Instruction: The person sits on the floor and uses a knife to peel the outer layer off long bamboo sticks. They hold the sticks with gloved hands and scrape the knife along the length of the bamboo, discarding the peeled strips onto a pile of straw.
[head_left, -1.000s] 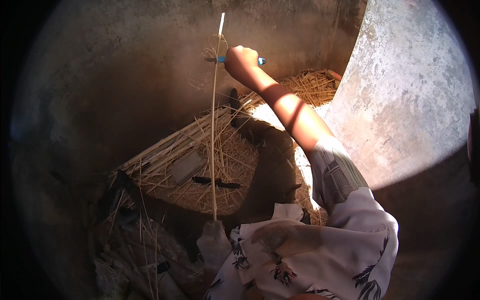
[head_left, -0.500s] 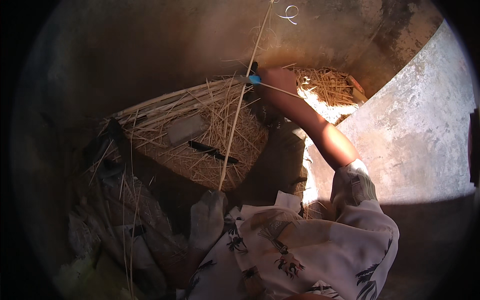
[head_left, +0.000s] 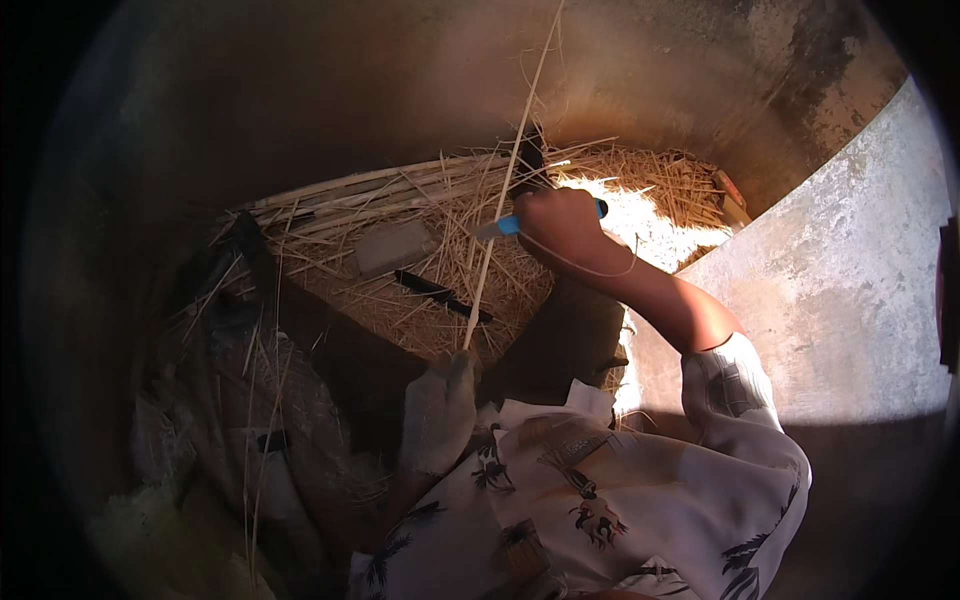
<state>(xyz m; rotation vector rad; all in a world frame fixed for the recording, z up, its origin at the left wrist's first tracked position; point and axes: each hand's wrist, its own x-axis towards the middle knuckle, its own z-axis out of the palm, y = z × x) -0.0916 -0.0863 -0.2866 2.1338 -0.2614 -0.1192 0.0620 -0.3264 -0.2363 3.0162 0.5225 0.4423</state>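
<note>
My left hand [head_left: 438,418] wears a pale glove and is closed on the lower end of a long, thin bamboo strip [head_left: 484,275]. The strip slants up and away past the top of the picture. Bare and closed, my right hand [head_left: 566,228] grips a blue-handled knife [head_left: 506,227]. Its short blade points left and lies across the strip, roughly midway along the visible length. A thin shaving [head_left: 605,272] loops below my right wrist. The fingertips of my left hand are hard to make out in shadow.
Split bamboo sticks [head_left: 380,195] lie along the wall [head_left: 330,90]. Shavings [head_left: 655,175] litter the floor around a grey block [head_left: 393,248] and a dark, narrow bar [head_left: 440,295]. A sunlit wall [head_left: 820,270] rises at the right. Thin strips [head_left: 262,450] stand beside me on the left.
My right hand and the knife have moved down along the strip, nearer my left hand. The left hand still holds the strip's lower end. The whole view has shifted slightly.
</note>
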